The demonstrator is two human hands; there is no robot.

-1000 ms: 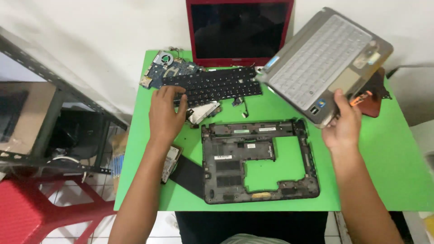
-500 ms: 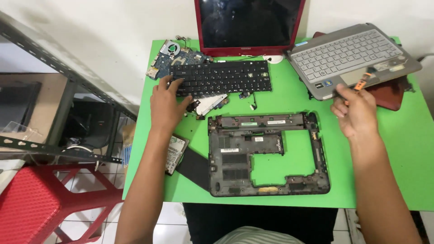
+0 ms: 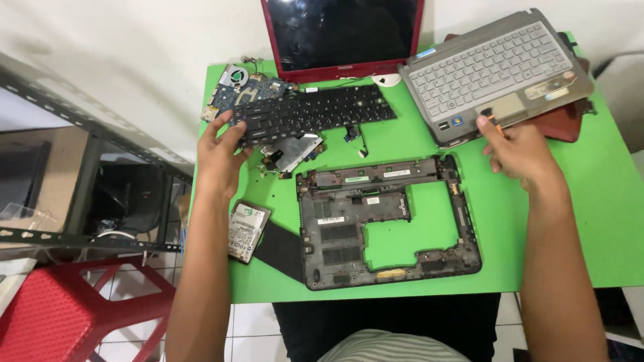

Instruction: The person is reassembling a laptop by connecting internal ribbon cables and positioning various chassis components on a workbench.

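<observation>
My left hand [image 3: 220, 159] grips the left end of a loose black keyboard [image 3: 322, 112], which lies across the back of the green table [image 3: 537, 221]. My right hand [image 3: 515, 153] is closed around a small orange-tipped tool [image 3: 494, 121], its tip at the front edge of a silver laptop top cover [image 3: 493, 66] with white keys. That cover rests at the back right on a dark red piece [image 3: 567, 124]. A black laptop base shell [image 3: 389, 224], stripped open, lies between my arms.
A red-framed laptop screen [image 3: 342, 33] stands at the back. A circuit board with a fan [image 3: 243, 87] sits back left, a metal bracket [image 3: 293, 153] below the keyboard, a hard drive [image 3: 247, 231] at the left edge. A metal rack [image 3: 87, 134] and red stool [image 3: 47, 315] stand left.
One second ago my right hand held the silver cover up at a tilt. It now lies flat at the back right, and that hand holds the orange tool at its edge.
</observation>
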